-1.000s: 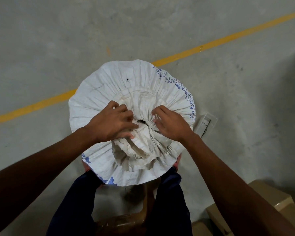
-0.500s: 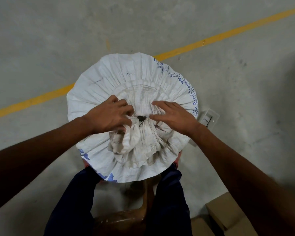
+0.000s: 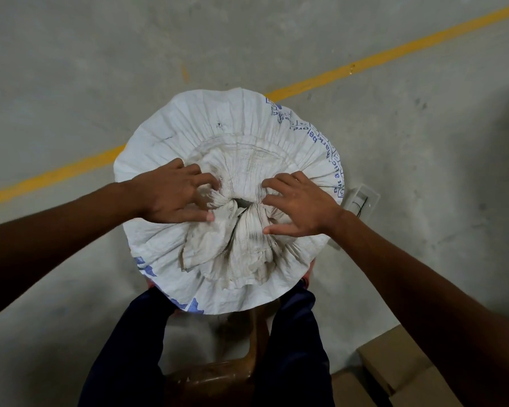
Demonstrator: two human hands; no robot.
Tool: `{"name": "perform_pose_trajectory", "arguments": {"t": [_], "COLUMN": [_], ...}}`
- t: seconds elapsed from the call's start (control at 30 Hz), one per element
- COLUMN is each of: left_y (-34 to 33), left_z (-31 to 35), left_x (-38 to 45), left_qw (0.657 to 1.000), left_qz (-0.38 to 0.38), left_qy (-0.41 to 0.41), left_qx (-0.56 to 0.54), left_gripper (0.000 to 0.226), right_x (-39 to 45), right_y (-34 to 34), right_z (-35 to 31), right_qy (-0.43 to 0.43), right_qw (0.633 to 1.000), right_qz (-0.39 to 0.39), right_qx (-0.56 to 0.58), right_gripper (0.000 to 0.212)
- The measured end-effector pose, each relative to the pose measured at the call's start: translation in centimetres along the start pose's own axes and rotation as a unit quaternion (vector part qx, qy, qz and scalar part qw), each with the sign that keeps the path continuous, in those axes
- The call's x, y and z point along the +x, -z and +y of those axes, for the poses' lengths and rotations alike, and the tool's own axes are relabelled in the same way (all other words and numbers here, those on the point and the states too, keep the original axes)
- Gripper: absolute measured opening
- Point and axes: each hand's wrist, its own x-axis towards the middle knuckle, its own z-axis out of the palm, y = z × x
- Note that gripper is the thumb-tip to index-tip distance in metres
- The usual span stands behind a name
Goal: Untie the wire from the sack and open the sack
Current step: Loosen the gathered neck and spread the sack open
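A white woven sack (image 3: pixel 232 121) with blue print stands upright between my knees, seen from above. Its gathered mouth shows a small dark opening (image 3: pixel 243 202) at the centre, with crumpled folds hanging toward me. My left hand (image 3: pixel 171 198) claws into the folds left of the opening. On the other side, my right hand (image 3: pixel 300 204) has its fingers dug into the folds. I see no wire around the mouth. A thin black wire (image 3: pixel 361 204) lies in a clear tray (image 3: pixel 368 190) on the floor, just right of the sack.
The sack stands on a grey concrete floor crossed by a yellow line (image 3: pixel 394 54). Cardboard boxes (image 3: pixel 394 368) sit at the bottom right. A brown seat (image 3: pixel 218 380) lies between my dark-trousered legs (image 3: pixel 124 362).
My hands have moved slightly apart across the gathered mouth, and the dark opening between them has widened a little. The folds nearest me have loosened and spread.
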Motion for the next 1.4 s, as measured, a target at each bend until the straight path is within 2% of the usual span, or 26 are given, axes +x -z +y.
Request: {"name": "perform_pose_trajectory", "arguments": {"t": [0.17,0.33,0.43,0.5,0.63,0.7,0.73,0.8,0.9,1.1,1.2,1.33,1.4], "left_y": [-1.6,-2.5,-2.4,-2.4,-2.2,-2.2,-2.2,-1.8,-1.0,-1.6,-2.4,-2.9,-2.9], "left_z": [3.0,4.0,4.3,4.4,3.6,2.9,2.5,2.1,1.9,3.6,4.3,4.4,4.4], "left_x": [1.4,2.0,2.0,2.0,1.7,1.6,1.5,1.4,1.1,1.8,1.7,1.1,0.8], "left_qw": [0.995,0.988,0.991,0.992,0.991,0.990,0.990,0.992,0.995,0.994,0.994,0.992,0.991], "left_qz": [0.059,0.106,0.096,0.081,0.106,0.109,0.107,0.097,0.086,0.075,0.071,0.044,0.015], "left_qy": [0.076,0.099,0.074,0.047,-0.004,-0.029,-0.038,-0.043,-0.009,0.051,0.046,0.044,0.050], "left_qx": [0.037,0.044,0.064,0.079,0.084,0.087,0.083,0.066,0.058,0.063,0.063,0.109,0.123], "left_gripper": [0.077,0.076,0.077,0.064,0.035,0.037,0.045,0.063,0.076,0.075,0.078,0.095,0.098], "right_x": [-0.4,-0.2,-0.5,-0.5,-0.4,-0.5,-0.6,-0.8,-0.9,-0.4,-0.5,-1.3,-1.4], "right_y": [-1.0,-1.6,-2.0,-2.0,-2.5,-2.7,-2.7,-2.6,-2.0,-2.6,-2.9,-3.1,-3.2], "right_z": [-0.7,-0.2,0.2,0.3,0.4,0.6,0.8,0.9,0.4,-1.0,-1.3,-1.0,-1.2], "right_qy": [-0.009,0.041,0.054,0.067,0.083,0.088,0.092,0.090,0.034,-0.022,-0.019,0.008,0.028], "right_qw": [1.000,0.997,0.996,0.995,0.992,0.991,0.990,0.993,0.999,0.992,0.990,0.993,0.996], "right_qz": [-0.015,-0.049,-0.052,-0.026,0.029,0.042,0.046,0.045,0.015,-0.006,-0.009,0.002,0.009], "right_qx": [-0.006,-0.035,-0.051,-0.066,-0.095,-0.096,-0.095,-0.068,0.040,0.126,0.138,0.114,0.082], "right_gripper": [0.085,0.073,0.061,0.053,0.036,0.032,0.031,0.039,0.067,0.075,0.081,0.102,0.101]}}
